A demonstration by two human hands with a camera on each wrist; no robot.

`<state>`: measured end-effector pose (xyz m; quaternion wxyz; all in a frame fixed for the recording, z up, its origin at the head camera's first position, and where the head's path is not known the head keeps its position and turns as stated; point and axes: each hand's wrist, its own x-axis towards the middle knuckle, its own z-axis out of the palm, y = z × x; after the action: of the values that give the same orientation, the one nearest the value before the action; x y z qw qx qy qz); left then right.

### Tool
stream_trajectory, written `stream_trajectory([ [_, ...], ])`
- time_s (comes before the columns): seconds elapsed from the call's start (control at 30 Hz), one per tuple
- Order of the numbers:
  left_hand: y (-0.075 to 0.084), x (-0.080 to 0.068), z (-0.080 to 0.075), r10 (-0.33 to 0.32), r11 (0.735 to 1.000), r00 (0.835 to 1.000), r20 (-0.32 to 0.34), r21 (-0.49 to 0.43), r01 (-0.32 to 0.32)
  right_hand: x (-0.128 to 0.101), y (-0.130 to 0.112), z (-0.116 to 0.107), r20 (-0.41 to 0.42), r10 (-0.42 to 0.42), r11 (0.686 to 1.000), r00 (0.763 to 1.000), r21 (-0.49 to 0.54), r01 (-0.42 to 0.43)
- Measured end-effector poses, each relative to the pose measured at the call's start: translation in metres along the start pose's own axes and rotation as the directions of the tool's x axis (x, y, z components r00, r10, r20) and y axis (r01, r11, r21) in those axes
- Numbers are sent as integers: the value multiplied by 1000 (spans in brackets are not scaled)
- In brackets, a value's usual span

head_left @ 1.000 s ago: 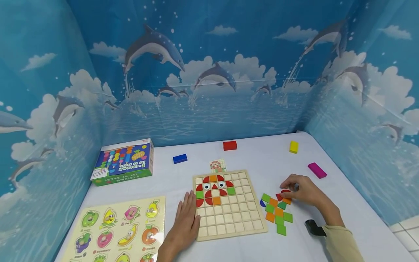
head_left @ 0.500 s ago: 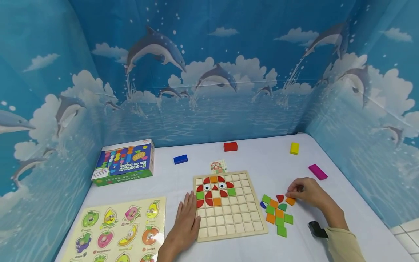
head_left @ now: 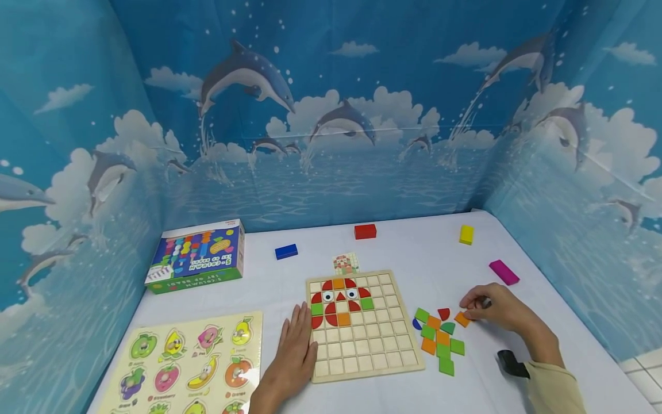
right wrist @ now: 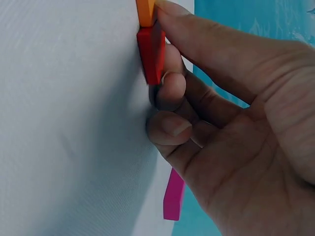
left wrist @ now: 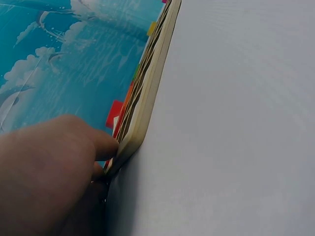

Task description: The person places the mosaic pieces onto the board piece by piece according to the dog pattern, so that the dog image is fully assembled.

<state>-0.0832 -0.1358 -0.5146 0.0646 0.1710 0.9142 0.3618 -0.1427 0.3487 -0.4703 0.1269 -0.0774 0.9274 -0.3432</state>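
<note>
My left hand (head_left: 293, 353) lies beside the wooden grid board (head_left: 364, 346), straight fingers along its left edge. In the left wrist view the thumb touches the board's rim (left wrist: 152, 93). Red, orange and green tiles form a picture in the board's upper left. To the board's right, my right hand (head_left: 499, 307) has curled fingers low over the table. In the right wrist view its thumb and fingertips are at a red tile (right wrist: 151, 56), hidden in the head view. The thumb also touches an orange tile (head_left: 462, 319). A red quarter-round tile (head_left: 444, 314) lies left of it.
Green tiles (head_left: 446, 366) and others lie between board and hand. A small picture card (head_left: 345, 263) sits behind the board. Blue (head_left: 286, 252), red (head_left: 365, 231), yellow (head_left: 466, 234) and magenta (head_left: 504, 272) blocks stand farther back. A fruit puzzle (head_left: 193, 356) and box (head_left: 199, 253) are left.
My right hand has moved to the right, away from the tile pile. The orange tile has slid right with it and turned slightly. My left hand stays at the board's edge.
</note>
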Motion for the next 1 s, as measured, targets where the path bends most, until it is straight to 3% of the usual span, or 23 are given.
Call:
stream_trajectory([
  [0.57, 2, 0, -1, -19, 999, 1000, 18, 38, 19, -11, 14, -6, 13, -50, 998, 999, 23, 50],
  [1.0, 2, 0, -1, -23, 999, 1000, 11, 30, 22, -6, 6, -5, -4, 52, 996, 999, -70, -52],
])
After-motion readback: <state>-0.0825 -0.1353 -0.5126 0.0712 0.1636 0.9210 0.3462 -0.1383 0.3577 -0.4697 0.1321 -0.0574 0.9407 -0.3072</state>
